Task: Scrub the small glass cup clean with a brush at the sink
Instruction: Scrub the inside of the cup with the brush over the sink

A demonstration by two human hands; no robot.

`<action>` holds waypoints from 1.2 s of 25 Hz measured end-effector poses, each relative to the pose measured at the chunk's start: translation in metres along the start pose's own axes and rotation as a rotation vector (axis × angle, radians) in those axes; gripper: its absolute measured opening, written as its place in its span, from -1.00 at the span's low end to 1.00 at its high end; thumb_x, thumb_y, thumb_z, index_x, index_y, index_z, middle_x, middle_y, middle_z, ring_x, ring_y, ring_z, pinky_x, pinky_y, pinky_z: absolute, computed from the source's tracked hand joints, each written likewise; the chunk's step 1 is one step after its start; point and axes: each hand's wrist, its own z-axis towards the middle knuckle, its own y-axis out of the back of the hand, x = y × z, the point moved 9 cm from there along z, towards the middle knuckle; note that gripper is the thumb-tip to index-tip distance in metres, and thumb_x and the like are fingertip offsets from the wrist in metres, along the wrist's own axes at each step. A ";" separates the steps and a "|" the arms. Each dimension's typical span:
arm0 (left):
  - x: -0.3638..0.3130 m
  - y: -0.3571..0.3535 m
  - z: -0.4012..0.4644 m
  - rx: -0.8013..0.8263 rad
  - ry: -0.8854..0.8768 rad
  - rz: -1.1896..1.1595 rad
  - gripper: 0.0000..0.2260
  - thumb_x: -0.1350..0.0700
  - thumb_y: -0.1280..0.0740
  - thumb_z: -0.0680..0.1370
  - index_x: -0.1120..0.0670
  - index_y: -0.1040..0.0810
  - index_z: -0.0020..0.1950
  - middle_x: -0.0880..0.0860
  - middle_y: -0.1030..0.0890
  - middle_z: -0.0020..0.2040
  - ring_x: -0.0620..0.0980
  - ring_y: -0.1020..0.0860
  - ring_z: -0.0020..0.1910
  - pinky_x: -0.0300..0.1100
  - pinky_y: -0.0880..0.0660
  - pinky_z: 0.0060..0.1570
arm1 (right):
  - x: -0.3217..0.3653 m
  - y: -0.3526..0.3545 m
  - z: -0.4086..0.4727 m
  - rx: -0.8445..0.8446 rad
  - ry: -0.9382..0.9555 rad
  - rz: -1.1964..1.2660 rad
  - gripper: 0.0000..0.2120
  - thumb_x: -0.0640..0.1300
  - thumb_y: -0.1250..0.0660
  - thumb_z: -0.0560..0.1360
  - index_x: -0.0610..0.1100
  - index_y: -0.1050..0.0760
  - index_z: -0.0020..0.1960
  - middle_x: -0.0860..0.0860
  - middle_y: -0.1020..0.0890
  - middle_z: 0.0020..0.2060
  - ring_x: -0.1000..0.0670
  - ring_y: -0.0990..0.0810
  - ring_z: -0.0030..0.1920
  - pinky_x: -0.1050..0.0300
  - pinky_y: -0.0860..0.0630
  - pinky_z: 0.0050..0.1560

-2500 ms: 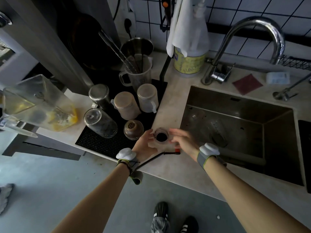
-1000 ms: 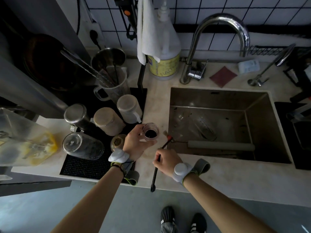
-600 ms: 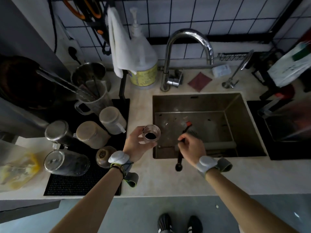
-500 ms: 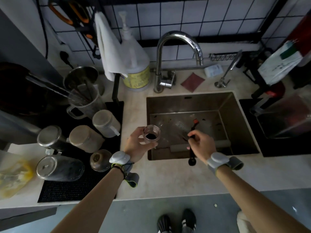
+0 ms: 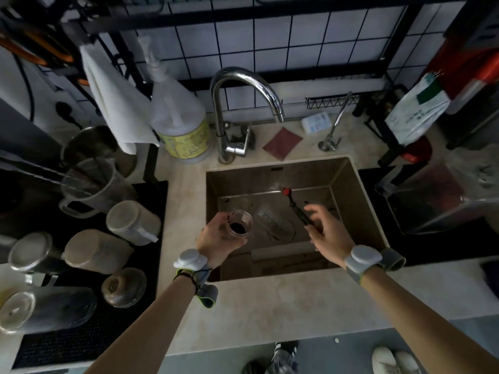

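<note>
Holding the small glass cup (image 5: 239,224) above the near left corner of the sink (image 5: 343,182), the left hand (image 5: 220,240) has its fingers curled round the cup's side, mouth up and tipped a little toward the camera. A dark residue sits in the bottom of the cup.

The brush (image 5: 296,207) is across the basin from it, well apart: a thin dark handle with a red collar near its far tip, angled up and away. The right hand (image 5: 328,234) has the near end of the handle at its thumb side, but the fingers are spread and mostly straight, so the hold looks loose; whether the brush is truly pinched or just leaving the hand cannot be told.

The main risk, as I judge it, is that slack hold: the brush could fall into the basin, where a clear measuring cup (image 5: 274,222) lies on its side and a pale rod (image 5: 283,253) rests along the near wall. A second risk is the glass itself; wet fingers on smooth glass could let it slip and strike the steel. The dark dregs could also spill onto the counter (image 5: 270,303) if the cup tilts before it is fully over the basin.

The faucet (image 5: 244,85) shows no water running. A soap jug (image 5: 181,125) and a hanging cloth (image 5: 113,101) stand behind, and upturned containers rest on the black mat (image 5: 81,338) to the left.
</note>
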 end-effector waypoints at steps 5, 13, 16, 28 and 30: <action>0.001 -0.021 0.034 0.038 0.022 0.106 -0.41 0.02 -0.60 0.31 -0.14 -0.48 0.29 -0.12 -0.70 0.06 -0.06 -0.68 0.01 0.12 -0.64 0.06 | -0.010 0.019 0.028 0.036 0.060 -0.003 -0.73 -0.24 -0.30 0.65 -0.23 -0.55 0.33 -0.14 -0.72 -0.03 0.17 -0.66 -0.16 0.32 -0.54 -0.08; 0.003 -0.026 0.061 0.022 -0.002 0.153 -0.42 -0.17 -0.49 0.22 -0.55 -0.37 0.14 -0.48 -0.61 -0.04 -0.42 -0.61 -0.05 -0.25 -0.60 -0.06 | -0.007 0.011 0.038 0.202 0.205 -0.034 -0.67 -0.08 -0.31 0.65 -0.09 -0.57 0.39 0.11 -0.71 0.17 0.25 -0.64 0.11 0.25 -0.58 0.19; -0.004 -0.025 0.069 0.019 -0.049 0.201 -0.39 -0.16 -0.49 0.26 -0.50 -0.38 0.23 -0.44 -0.60 -0.07 -0.40 -0.58 -0.08 -0.42 -0.43 -0.13 | 0.000 -0.003 0.040 0.257 0.308 -0.295 -0.63 0.02 -0.24 0.65 0.09 -0.52 0.44 0.10 -0.71 0.18 0.17 -0.68 -0.10 0.15 -0.65 -0.05; 0.002 -0.015 0.097 0.078 -0.084 0.228 -0.42 0.06 -0.63 0.36 -0.07 -0.51 0.33 -0.02 -0.63 0.15 0.01 -0.60 0.12 -0.07 -0.55 0.12 | -0.023 -0.018 0.060 0.258 0.097 -0.160 -0.67 -0.01 -0.27 0.66 0.08 -0.57 0.39 0.25 -0.72 -0.03 0.41 -0.55 -0.32 0.45 -0.39 -0.35; -0.004 -0.021 0.095 0.110 -0.106 0.232 -0.39 0.04 -0.63 0.35 -0.07 -0.51 0.34 -0.05 -0.63 0.15 -0.02 -0.61 0.12 -0.13 -0.55 0.11 | -0.019 -0.031 0.058 0.310 0.094 -0.152 -0.69 -0.02 -0.25 0.66 0.10 -0.59 0.37 0.28 -0.64 -0.29 0.31 -0.54 -0.41 0.36 -0.33 -0.43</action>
